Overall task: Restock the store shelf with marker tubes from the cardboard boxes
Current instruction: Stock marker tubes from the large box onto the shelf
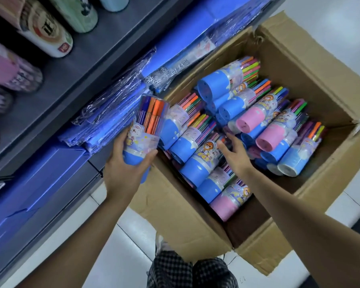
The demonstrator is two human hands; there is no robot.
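An open cardboard box (312,77) on the floor holds several marker tubes (264,121) with blue or pink bases and clear tops. My left hand (124,169) grips one blue-based marker tube (148,125) by its base, held upright just left of the box, in front of the shelf. My right hand (235,150) reaches into the box with fingers spread over a blue-based tube (200,161) lying there, touching or just above it.
The grey shelf (104,48) runs along the left, carrying other tubes (44,32) and blue plastic-wrapped packs (112,104). Blue boxes (40,183) fill the lower shelf. White tiled floor (121,246) lies below, with my checked trousers (191,271) at the bottom edge.
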